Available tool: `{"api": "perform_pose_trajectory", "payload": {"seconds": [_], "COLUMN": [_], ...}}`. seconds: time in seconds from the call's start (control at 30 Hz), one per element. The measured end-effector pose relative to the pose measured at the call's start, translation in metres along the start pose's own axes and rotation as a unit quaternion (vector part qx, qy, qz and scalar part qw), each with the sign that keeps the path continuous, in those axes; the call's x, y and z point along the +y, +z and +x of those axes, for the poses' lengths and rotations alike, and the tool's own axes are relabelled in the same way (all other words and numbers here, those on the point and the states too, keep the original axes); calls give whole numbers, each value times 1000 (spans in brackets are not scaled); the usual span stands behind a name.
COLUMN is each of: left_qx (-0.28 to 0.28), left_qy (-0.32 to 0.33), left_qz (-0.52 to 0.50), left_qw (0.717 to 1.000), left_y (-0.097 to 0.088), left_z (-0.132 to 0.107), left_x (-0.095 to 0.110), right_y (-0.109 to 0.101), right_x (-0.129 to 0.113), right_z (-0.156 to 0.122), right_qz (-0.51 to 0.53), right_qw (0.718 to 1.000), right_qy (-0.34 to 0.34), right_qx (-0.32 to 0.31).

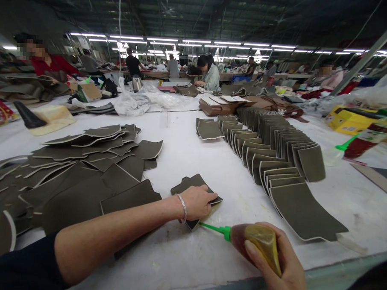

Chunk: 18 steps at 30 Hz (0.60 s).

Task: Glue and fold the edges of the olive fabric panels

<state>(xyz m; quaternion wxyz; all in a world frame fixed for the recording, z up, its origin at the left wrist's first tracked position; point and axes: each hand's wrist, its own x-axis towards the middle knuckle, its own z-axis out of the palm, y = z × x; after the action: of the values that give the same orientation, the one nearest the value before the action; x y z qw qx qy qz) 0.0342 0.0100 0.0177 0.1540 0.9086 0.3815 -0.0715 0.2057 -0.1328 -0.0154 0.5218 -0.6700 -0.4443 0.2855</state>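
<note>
Lying under left fingers (212, 196), dark panel (188, 183)

Left arm: one dark sleeve (24, 263), navy to near black, plain in surface, its hem finishing at about the elbow. Forearm bare from hem to wrist. Left wrist: one silver-coloured bracelet (182, 208), a narrow rounded band with a textured face; finer pattern too small to determine. Left hand (195, 203): bare. Right hand (281, 264): bare, fingers slender, thumbnail visible and smoothly rounded at the tip.
</note>
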Motion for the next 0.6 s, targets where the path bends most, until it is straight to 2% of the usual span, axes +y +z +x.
{"api": "perform_pose_trajectory", "payload": {"seconds": [0.07, 0.2, 0.4, 0.53, 0.6], "left_qx": [2, -1, -3, -3, -4], "left_qy": [0, -5, -5, -7, -5], "left_qz": [-1, -1, -5, -6, -6], "left_qw": [1000, 1000, 1000, 1000, 1000], "left_y": [1, 0, 0, 0, -1], "left_z": [0, 1, 2, 2, 2], "left_x": [0, 0, 0, 0, 1], "right_y": [1, 2, 1, 4, 2], "right_x": [0, 0, -1, 0, 2], "right_z": [-2, -5, -4, -8, -5], "right_qz": [-6, 12, -15, 10, 2], "right_qw": [1000, 1000, 1000, 1000, 1000], "right_qy": [-3, -8, -13, -13, -15], "right_qx": [8, -20, 23, -18, -18]}}
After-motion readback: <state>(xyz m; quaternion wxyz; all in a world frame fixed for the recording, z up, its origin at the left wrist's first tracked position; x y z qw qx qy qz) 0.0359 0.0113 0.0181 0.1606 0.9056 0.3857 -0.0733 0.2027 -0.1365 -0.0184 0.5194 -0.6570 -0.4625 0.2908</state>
